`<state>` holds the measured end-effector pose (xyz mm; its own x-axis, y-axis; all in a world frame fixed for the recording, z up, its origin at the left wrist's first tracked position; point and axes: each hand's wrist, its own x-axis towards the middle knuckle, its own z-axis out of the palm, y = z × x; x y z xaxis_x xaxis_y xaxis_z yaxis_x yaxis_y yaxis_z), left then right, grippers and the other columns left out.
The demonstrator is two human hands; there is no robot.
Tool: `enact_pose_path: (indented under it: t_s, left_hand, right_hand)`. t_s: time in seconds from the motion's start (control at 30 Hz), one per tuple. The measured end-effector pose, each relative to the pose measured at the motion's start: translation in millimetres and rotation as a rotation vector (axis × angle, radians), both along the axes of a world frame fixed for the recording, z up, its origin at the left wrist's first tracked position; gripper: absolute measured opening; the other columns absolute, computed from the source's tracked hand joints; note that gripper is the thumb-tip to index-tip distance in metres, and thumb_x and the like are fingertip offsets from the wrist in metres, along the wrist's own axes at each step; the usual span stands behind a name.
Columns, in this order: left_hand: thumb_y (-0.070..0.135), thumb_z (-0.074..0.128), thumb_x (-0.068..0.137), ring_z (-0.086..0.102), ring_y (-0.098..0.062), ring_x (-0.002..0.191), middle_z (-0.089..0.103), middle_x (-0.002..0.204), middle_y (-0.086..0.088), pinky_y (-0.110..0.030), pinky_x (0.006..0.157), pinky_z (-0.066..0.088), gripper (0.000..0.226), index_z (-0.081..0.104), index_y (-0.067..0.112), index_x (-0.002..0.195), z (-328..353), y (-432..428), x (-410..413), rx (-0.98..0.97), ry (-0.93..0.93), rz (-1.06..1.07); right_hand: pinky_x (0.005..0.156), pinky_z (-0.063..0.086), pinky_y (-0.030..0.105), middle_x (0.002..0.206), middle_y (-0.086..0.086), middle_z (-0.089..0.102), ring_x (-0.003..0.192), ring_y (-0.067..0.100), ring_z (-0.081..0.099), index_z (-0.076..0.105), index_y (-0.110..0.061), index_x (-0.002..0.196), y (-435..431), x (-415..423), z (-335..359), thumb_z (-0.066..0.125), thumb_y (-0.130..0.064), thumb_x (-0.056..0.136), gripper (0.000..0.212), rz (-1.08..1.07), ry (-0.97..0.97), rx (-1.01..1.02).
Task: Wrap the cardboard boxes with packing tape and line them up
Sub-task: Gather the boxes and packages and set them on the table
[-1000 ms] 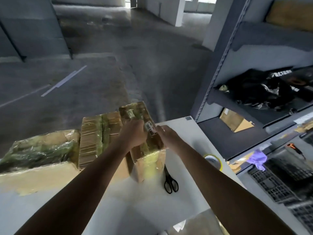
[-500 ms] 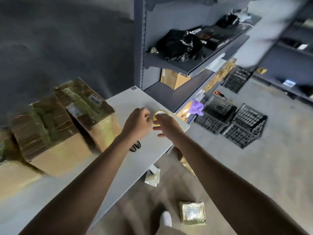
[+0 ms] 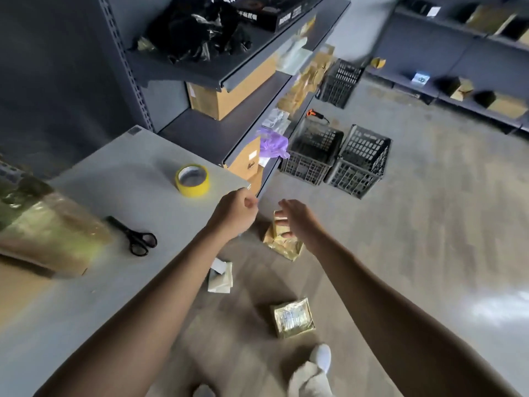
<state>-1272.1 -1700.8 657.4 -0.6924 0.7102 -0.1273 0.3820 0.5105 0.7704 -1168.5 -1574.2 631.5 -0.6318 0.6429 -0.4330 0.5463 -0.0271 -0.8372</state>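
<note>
Out at the far right corner of the tabletop, both bare arms are stretched forward and neither hand carries a thing. Left hand hangs right at the tabletop edge, fingers curled in on themselves in a loose fist, thumb against the forefinger, nothing showing inside. Right hand is out past the edge, over the floor, fingers spread apart and relaxed, gripping nothing. And the tape roll, yellow, lies flat on the tabletop near that corner, just beyond the left hand and clear of it. Black scissors lie further back along the tabletop, handles toward the left forearm. Beside them, at the picture's left edge, sits 1 taped cardboard box, glossy with wrap, blurred and cut off by the frame. Down on the floor, 1 gold packet lies under the right hand, partly hidden by it, and a second packet lies near a white shoe. Folded white paper lies by the tabletop's edge. Next to the dark shelving, 2 black crates stand side by side, and a brown box sits on a shelf with a purple bag at the shelf below.
</note>
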Motion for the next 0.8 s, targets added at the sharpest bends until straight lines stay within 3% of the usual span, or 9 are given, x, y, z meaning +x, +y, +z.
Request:
enact_pose_path:
  t_s: [0.13, 0.27, 0.43, 0.5, 0.6, 0.7, 0.8]
  left_hand:
    - [0.016, 0.051, 0.092, 0.06, -0.022, 0.102, 0.066, 0.11, -0.004, -0.03, 0.088, 0.047, 0.019, 0.064, 0.013, 0.107, -30, 62, 27, -0.076, -0.047, -0.001]
    - [0.016, 0.05, 0.093, 0.058, -0.016, 0.095, 0.065, 0.105, -0.002, -0.026, 0.078, 0.045, 0.015, 0.063, 0.017, 0.101, -59, 123, 51, -0.136, -0.115, 0.021]
    - [0.018, 0.049, 0.092, 0.062, -0.022, 0.099, 0.065, 0.1, -0.003, -0.043, 0.088, 0.054, 0.011, 0.06, 0.02, 0.094, -109, 177, 63, -0.197, -0.28, 0.096]
    - [0.02, 0.05, 0.093, 0.062, -0.024, 0.098, 0.065, 0.099, -0.003, -0.045, 0.088, 0.054, 0.01, 0.058, 0.025, 0.09, -138, 193, 60, -0.246, -0.315, 0.103]
    - [0.018, 0.051, 0.093, 0.063, -0.023, 0.096, 0.062, 0.098, -0.001, -0.046, 0.086, 0.054, 0.009, 0.056, 0.026, 0.091, -204, 223, 45, -0.299, -0.336, 0.109]
    - [0.015, 0.05, 0.092, 0.064, -0.021, 0.09, 0.061, 0.094, 0.001, -0.043, 0.08, 0.057, 0.011, 0.055, 0.025, 0.09, -289, 257, 24, -0.34, -0.373, 0.113]
    - [0.015, 0.047, 0.093, 0.065, -0.024, 0.088, 0.059, 0.09, -0.001, -0.044, 0.079, 0.058, 0.017, 0.053, 0.024, 0.08, -384, 286, 1, -0.376, -0.378, 0.075]
  right_hand:
    - [0.061, 0.051, 0.029, 0.105, 0.013, 0.066, 0.088, 0.025, 0.068, 0.056, -0.012, 0.104, 64, 37, -33, 0.04, -0.029, 0.101, 0.023, -0.043, -0.024, -0.052]
    - [0.072, 0.052, 0.036, 0.098, 0.007, 0.067, 0.085, 0.02, 0.067, 0.056, -0.014, 0.105, 129, 59, -65, 0.039, -0.03, 0.1, 0.023, -0.073, -0.059, -0.163]
    - [0.065, 0.05, 0.03, 0.097, 0.007, 0.066, 0.076, 0.015, 0.065, 0.056, -0.019, 0.092, 190, 69, -115, 0.041, -0.029, 0.099, 0.019, -0.122, -0.108, -0.252]
    - [0.063, 0.052, 0.029, 0.103, 0.008, 0.067, 0.082, 0.017, 0.066, 0.057, -0.016, 0.102, 209, 69, -144, 0.042, -0.031, 0.1, 0.021, -0.125, -0.138, -0.285]
    - [0.062, 0.052, 0.028, 0.103, 0.005, 0.066, 0.084, 0.016, 0.066, 0.059, -0.014, 0.113, 237, 63, -204, 0.043, -0.032, 0.1, 0.027, -0.143, -0.171, -0.295]
    - [0.069, 0.056, 0.038, 0.091, 0.002, 0.067, 0.079, 0.015, 0.067, 0.058, -0.025, 0.088, 259, 55, -285, 0.045, -0.032, 0.099, 0.019, -0.215, -0.196, -0.26]
    - [0.074, 0.057, 0.047, 0.086, -0.004, 0.066, 0.078, 0.015, 0.068, 0.055, -0.029, 0.088, 274, 44, -377, 0.045, -0.035, 0.098, 0.016, -0.226, -0.219, -0.212]
